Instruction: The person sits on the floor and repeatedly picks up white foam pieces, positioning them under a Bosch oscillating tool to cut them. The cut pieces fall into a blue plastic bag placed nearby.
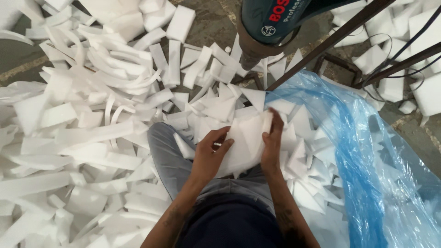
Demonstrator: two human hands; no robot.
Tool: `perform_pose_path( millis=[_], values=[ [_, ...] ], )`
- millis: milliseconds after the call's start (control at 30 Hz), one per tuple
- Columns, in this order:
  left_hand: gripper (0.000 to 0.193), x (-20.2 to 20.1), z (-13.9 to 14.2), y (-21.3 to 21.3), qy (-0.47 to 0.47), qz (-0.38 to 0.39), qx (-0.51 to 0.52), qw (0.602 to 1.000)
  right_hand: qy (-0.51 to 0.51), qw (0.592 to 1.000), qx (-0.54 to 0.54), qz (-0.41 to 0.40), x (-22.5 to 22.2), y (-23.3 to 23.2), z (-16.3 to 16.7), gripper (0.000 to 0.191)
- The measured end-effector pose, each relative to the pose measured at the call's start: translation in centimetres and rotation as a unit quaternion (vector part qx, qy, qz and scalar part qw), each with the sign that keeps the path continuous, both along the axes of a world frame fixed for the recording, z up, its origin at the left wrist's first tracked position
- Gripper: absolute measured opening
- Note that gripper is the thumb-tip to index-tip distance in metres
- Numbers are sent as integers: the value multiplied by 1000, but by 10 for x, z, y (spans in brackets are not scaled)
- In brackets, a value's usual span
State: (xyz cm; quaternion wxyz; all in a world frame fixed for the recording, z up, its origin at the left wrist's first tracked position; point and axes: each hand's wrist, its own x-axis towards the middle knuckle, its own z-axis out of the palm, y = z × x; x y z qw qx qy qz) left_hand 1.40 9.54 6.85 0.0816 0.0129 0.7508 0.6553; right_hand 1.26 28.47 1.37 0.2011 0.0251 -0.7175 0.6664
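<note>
My left hand [210, 155] grips the lower left edge of a stack of white foam triangles [244, 142] held over my lap. My right hand [272, 140] closes on the stack's right edge, fingers curled over its top corner. Both hands hold the same bundle. My grey trouser leg [166, 158] shows to the left of the hands, half buried in foam scraps.
White foam strips and offcuts [92, 115] cover the floor on the left and ahead. A blue plastic bag [363, 156] with foam pieces in it lies open at the right. A teal power tool [271, 23] hangs above, beside dark metal bars [330, 41] and black cables.
</note>
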Motion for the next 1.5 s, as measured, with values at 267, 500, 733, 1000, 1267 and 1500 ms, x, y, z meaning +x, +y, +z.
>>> perform_pose_path(
  millis=[267,500,733,1000,1267,1500],
  values=[
    [38,3,34,1,31,-88,-45,995,-93,985,-102,101,14,-14,7,50],
    [38,2,39,0,70,-87,-39,993,-80,989,-88,90,15,-21,19,52],
    [37,2,37,-1,99,-85,-45,990,-94,987,-91,96,14,-21,25,55],
    [37,-3,32,-3,92,-82,-24,992,-92,992,85,8,12,-26,35,56],
    [34,-19,34,2,52,-68,-60,995,-172,949,-244,102,-10,-28,48,48],
    [32,-65,40,-1,109,-66,-55,990,-185,918,-332,115,-55,-25,53,45]
  ],
)
